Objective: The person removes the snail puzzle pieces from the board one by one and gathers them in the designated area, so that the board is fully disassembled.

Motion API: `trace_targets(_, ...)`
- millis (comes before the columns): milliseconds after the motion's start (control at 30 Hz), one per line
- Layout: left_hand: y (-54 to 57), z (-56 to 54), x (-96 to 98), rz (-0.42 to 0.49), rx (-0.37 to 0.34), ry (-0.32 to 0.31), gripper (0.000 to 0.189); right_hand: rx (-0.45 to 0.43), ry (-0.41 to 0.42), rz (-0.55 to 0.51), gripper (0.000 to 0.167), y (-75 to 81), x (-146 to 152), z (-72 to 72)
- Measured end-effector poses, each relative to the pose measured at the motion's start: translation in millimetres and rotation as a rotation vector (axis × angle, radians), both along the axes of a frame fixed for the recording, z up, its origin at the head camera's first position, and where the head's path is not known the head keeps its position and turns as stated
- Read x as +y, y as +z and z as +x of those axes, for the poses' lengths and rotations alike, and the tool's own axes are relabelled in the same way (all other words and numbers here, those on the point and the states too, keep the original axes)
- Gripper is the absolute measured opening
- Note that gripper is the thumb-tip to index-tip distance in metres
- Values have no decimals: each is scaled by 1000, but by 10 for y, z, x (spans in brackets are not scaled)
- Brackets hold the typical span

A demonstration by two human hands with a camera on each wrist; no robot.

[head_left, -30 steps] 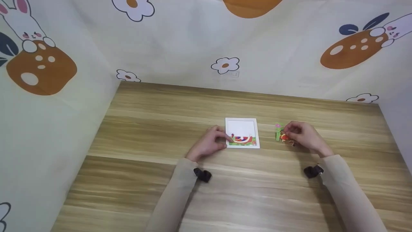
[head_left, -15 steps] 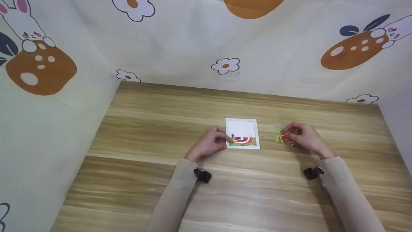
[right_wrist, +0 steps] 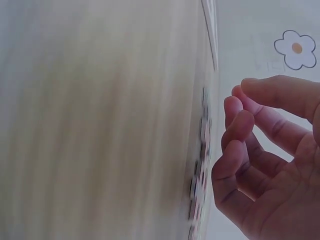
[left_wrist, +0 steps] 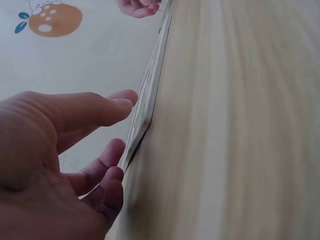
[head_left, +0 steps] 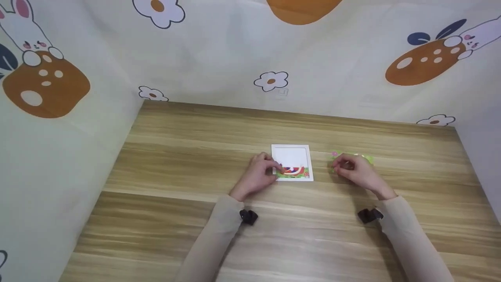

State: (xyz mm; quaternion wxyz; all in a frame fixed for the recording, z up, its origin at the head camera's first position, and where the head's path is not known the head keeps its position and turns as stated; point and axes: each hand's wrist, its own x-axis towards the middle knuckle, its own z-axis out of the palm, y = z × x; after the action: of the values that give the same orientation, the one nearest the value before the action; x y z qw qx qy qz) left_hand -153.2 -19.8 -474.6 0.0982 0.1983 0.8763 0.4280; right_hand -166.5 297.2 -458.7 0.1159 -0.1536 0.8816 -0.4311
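Observation:
A square puzzle board (head_left: 290,156) with a raised white rim lies on the table, its lower strip filled with red, green and blue picture pieces (head_left: 298,171). My left hand (head_left: 258,174) rests at its left side. One finger reaches over the rim onto the picture, and other fingertips meet the board's edge in the left wrist view. Loose flat puzzle pieces (head_left: 369,159) lie to the right, mostly green, partly hidden under my right hand (head_left: 355,169). In the right wrist view this hand has bent fingers, thumb near forefinger, and nothing shows between them.
The wood-grain table (head_left: 188,156) meets a cream wall cloth (head_left: 211,58) printed with flowers, rabbits and orange fruit at the back and sides. A small black device (head_left: 248,216) sits at the left wrist; a similar black device (head_left: 370,215) is at the right.
My right hand has shifted left over the loose pieces, uncovering green ones on its right. The left hand stays by the board. The head view has shifted slightly.

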Motion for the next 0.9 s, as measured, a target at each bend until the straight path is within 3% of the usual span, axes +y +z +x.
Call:
trace_targets(233, 11, 11, 209, -33, 39, 11, 23, -26, -17, -60, 16, -14, -144, 38)
trace_targets(400, -15, -7, 313, -72, 22, 19, 24, -37, -11, -83, 17, -34, -256, 37)
trace_targets(633, -73, -78, 300, -23, -28, 14, 26, -19, 20, -107, 16, -3, -418, 24)
trace_targets(900, -100, -110, 293, -11, -22, -20, 26, -41, 86, -175, 19, 9, -600, -34)
